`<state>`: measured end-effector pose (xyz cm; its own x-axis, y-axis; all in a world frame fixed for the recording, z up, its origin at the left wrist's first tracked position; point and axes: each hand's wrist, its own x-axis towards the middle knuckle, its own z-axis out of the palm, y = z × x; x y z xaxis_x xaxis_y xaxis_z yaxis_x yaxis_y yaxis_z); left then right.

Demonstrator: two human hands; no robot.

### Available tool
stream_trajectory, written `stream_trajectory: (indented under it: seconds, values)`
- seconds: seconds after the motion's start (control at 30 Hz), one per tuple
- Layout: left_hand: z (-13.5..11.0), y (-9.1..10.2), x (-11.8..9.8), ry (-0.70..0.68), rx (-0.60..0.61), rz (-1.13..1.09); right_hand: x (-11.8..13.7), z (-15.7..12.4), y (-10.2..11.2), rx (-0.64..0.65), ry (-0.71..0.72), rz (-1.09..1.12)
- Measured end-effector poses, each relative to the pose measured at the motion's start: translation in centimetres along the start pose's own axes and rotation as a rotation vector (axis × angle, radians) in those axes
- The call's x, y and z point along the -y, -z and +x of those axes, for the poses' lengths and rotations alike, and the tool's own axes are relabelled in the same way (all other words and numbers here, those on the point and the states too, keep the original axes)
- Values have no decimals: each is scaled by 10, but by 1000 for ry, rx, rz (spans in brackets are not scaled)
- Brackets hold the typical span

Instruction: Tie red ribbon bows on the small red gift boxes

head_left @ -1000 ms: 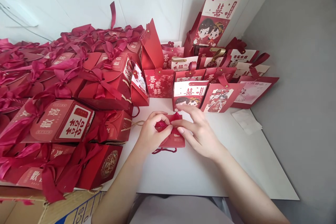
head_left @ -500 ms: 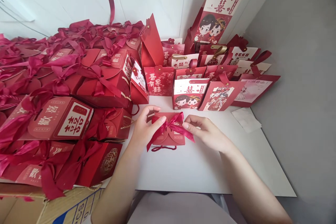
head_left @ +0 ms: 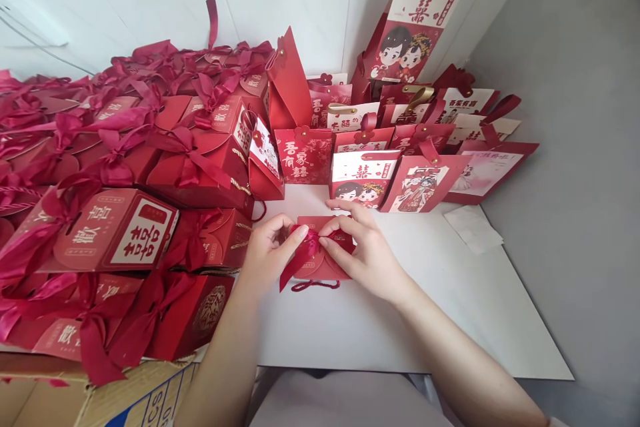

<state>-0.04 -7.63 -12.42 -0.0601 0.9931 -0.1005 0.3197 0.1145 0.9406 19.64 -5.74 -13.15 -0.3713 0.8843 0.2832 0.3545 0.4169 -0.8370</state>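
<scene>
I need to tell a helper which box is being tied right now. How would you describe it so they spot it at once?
On the white table, look at the bare patch between the heap of ribboned boxes and the row of standing bags. There lies one small red box, with the left hand and right hand pinching its ribbon. It alone lies apart, between hands.

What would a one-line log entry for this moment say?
left hand: pinching ribbon | right hand: pinching ribbon | small red box: on white table | finished boxes: piled left

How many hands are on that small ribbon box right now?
2. Left hand pinches the ribbon on the box, at its left side; right hand pinches it at the right.
</scene>
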Motion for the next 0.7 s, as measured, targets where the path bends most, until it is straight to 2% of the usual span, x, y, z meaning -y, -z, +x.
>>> stream_trajectory:
  seconds: [0.1,0.17,0.23,0.33,0.43,0.7]
  values:
    - [-13,4,-4,81,13,134,-1,2,-2,-4,-64,63]
    - [-23,7,-4,106,89,172,-1,3,-3,-8,-72,73]
    - [-31,10,0,140,174,103,-1,3,-3,-12,-75,67]
    - [-35,10,7,185,234,-75,-2,4,-4,-16,-115,88]
    - [-32,10,12,198,248,-175,-3,3,-5,-14,-153,111]
    - [-26,14,18,224,275,-257,-3,3,-4,-8,-168,114]
